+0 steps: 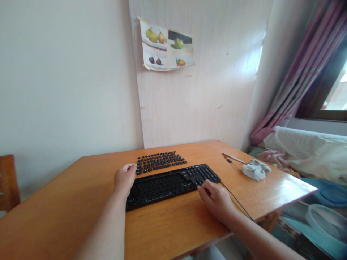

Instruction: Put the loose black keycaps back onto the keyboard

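A black keyboard [165,186] lies slightly slanted on the wooden table, its main key area stripped of caps while caps remain on its right part. Behind it, loose black keycaps [162,167] are laid out in rows. My left hand [125,178] is over the keyboard's left end, fingers pinched together beside the leftmost keycaps; whatever they hold is hidden. Curled at the front edge of the keyboard's right part is my right hand [215,198], with thumb and fingers closed. I cannot make out anything inside it.
A crumpled white cloth [256,169] lies at the table's right, near a thin brush-like stick [233,158] and a small dark item [229,161]. The keyboard cable [237,200] runs over the front edge. A wall stands behind the table [67,195].
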`<state>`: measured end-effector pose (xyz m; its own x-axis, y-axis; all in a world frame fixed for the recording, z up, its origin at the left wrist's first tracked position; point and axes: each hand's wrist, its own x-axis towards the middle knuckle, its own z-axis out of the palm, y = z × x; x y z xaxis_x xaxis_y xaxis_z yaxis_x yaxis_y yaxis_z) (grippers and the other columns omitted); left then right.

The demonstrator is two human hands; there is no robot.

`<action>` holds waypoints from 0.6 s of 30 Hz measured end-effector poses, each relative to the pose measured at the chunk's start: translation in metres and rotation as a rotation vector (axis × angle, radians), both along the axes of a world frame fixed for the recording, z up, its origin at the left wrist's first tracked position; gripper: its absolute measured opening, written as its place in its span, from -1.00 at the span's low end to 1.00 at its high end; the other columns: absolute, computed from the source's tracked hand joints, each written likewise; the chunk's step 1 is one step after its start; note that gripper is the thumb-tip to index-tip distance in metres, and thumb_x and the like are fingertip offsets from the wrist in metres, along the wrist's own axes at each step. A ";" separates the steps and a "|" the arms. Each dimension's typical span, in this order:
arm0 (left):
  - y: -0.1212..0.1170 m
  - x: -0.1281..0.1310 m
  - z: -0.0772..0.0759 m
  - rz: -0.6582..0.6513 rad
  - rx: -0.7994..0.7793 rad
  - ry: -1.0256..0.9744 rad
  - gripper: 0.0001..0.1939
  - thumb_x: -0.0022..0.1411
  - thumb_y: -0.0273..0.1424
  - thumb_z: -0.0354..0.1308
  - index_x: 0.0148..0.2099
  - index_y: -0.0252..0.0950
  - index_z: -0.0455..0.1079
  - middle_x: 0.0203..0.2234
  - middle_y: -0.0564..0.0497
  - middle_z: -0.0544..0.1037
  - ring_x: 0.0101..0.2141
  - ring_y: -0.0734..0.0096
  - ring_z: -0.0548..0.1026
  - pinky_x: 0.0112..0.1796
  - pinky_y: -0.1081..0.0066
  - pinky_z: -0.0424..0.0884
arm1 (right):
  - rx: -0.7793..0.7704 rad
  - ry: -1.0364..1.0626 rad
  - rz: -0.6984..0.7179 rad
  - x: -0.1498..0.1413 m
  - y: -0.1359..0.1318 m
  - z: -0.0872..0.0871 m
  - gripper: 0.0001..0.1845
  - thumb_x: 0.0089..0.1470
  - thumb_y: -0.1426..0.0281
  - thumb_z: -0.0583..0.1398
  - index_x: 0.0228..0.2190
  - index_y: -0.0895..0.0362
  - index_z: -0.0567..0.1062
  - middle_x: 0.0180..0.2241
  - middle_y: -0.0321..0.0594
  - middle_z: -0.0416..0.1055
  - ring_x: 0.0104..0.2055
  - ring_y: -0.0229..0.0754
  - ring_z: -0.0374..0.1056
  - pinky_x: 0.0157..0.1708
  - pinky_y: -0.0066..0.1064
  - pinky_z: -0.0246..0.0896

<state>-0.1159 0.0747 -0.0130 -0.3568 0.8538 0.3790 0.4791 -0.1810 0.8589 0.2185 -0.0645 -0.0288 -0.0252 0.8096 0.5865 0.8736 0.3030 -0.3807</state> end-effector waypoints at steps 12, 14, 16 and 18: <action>0.000 -0.003 0.012 0.142 0.003 -0.531 -0.82 0.00 -0.36 0.20 -0.36 -0.39 0.44 -0.51 -0.02 0.54 -0.43 0.37 0.52 -0.32 0.37 0.41 | -0.009 -0.037 0.010 0.003 0.004 -0.007 -0.65 0.15 0.23 0.02 -0.61 0.09 0.17 -0.66 -0.36 0.19 -0.59 -0.31 0.14 -0.51 -0.46 -0.09; 0.000 -0.004 0.014 0.148 -0.044 -0.585 -0.82 0.08 -0.37 0.20 -0.29 -0.41 0.43 -0.43 -0.03 0.54 -0.39 0.38 0.51 -0.30 0.34 0.42 | -0.019 -0.052 0.012 0.003 0.004 -0.007 -0.65 0.15 0.23 0.01 -0.61 0.09 0.18 -0.66 -0.35 0.20 -0.58 -0.30 0.15 -0.52 -0.46 -0.09; -0.001 -0.005 0.015 0.137 -0.089 -0.628 -0.76 0.20 -0.33 0.15 -0.15 -0.39 0.40 -0.27 -0.06 0.51 -0.29 0.37 0.50 -0.26 0.29 0.44 | -0.025 -0.066 0.023 0.004 0.004 -0.007 -0.65 0.15 0.22 0.01 -0.61 0.09 0.18 -0.65 -0.35 0.21 -0.59 -0.30 0.14 -0.52 -0.45 -0.09; -0.002 -0.007 0.016 0.121 -0.120 -0.663 -0.68 0.27 -0.28 0.09 0.01 -0.32 0.31 -0.10 -0.07 0.44 -0.18 0.32 0.46 -0.19 0.20 0.44 | -0.031 -0.074 0.039 0.004 0.004 -0.008 -0.65 0.15 0.22 0.01 -0.61 0.09 0.18 -0.65 -0.34 0.21 -0.59 -0.30 0.13 -0.53 -0.45 -0.09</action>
<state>-0.1229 0.0732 0.0033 -0.5763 0.8158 -0.0476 -0.1440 -0.0441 0.9886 0.2228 -0.0603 -0.0365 -0.0994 0.8251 0.5562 0.8876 0.3261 -0.3252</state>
